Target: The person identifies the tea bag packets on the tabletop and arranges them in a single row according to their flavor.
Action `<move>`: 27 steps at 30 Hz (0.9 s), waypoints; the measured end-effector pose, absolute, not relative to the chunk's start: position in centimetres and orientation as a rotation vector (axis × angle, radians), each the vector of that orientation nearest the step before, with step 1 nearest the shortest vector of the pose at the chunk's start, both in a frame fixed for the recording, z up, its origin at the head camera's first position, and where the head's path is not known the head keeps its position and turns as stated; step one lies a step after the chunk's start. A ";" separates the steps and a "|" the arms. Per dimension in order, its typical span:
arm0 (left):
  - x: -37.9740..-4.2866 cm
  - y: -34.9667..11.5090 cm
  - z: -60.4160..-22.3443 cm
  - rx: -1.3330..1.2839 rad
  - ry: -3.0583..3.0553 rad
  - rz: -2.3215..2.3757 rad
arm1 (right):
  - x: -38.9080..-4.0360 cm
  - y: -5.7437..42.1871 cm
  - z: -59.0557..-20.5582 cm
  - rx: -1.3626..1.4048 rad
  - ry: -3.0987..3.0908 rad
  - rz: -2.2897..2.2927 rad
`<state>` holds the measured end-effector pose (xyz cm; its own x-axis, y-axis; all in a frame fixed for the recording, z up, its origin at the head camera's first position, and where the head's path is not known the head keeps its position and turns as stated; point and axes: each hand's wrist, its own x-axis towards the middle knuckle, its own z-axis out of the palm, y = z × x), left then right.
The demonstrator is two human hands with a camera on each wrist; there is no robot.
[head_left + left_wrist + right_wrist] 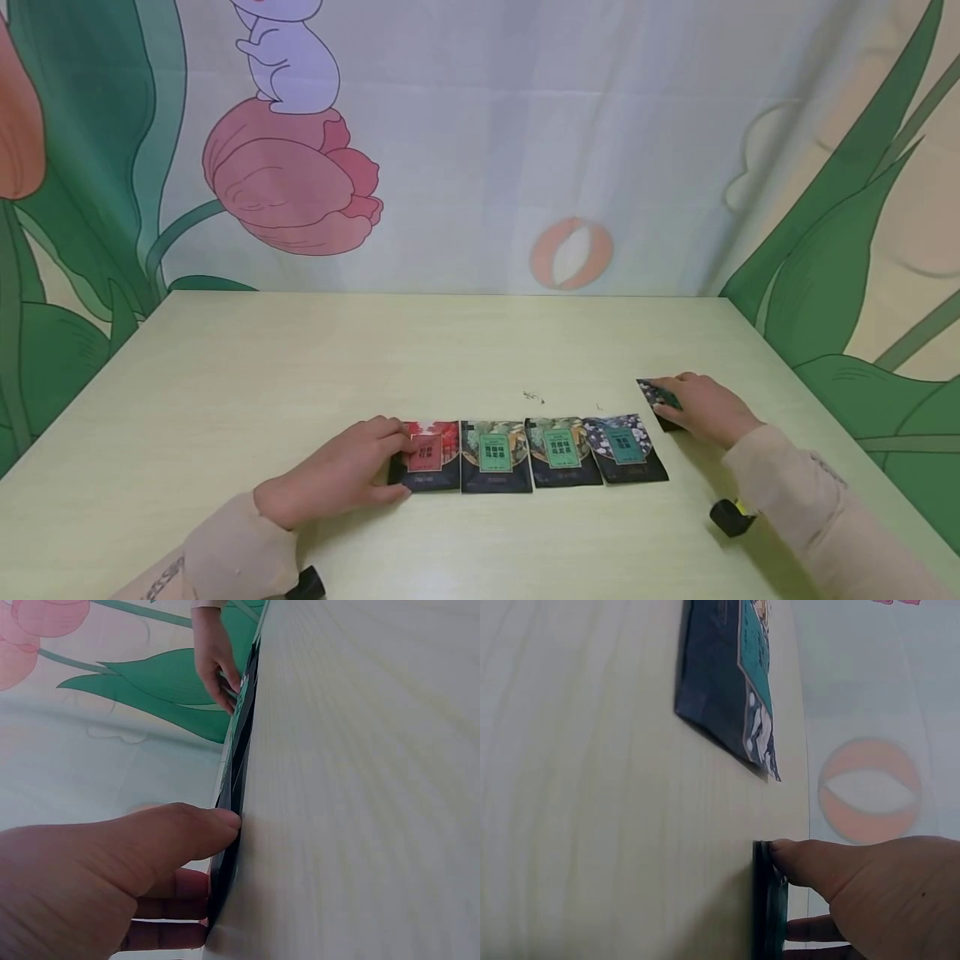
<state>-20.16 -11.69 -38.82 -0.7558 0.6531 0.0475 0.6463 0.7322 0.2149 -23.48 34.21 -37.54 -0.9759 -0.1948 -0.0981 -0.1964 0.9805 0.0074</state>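
A row of flat, dark-bottomed tea packets lies on the table. My left hand (345, 467) holds the red-labelled tea packet (437, 458) by its left end, thumb at the near edge and fingertips toward the top. Right of it lie two green-labelled packets (495, 457), then a blue-flowered packet (626, 450) with a teal label, turned slightly askew. Behind and right of the row, my right hand (708, 410) pinches a dark flowered tea packet (665, 398) between thumb and fingers; the palm hides part of it. In the right wrist view, this packet (767, 922) appears edge-on under the thumb.
The pale wooden table (300, 358) runs back to a printed curtain (465, 167) with flowers and leaves. Small dark marks (533, 397) show on the tabletop behind the row. Black wrist bands (731, 517) sit at the sleeves.
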 end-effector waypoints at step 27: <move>-20.0 -11.6 -38.8 1.101 2.898 0.350 | -21.8 33.9 -37.9 -0.308 3.048 0.002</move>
<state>-20.04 -11.65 -38.76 -0.7505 0.6582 0.0591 0.6534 0.7256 0.2161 -21.84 33.87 -37.88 -0.9768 -0.1995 -0.0781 -0.1996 0.9799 -0.0066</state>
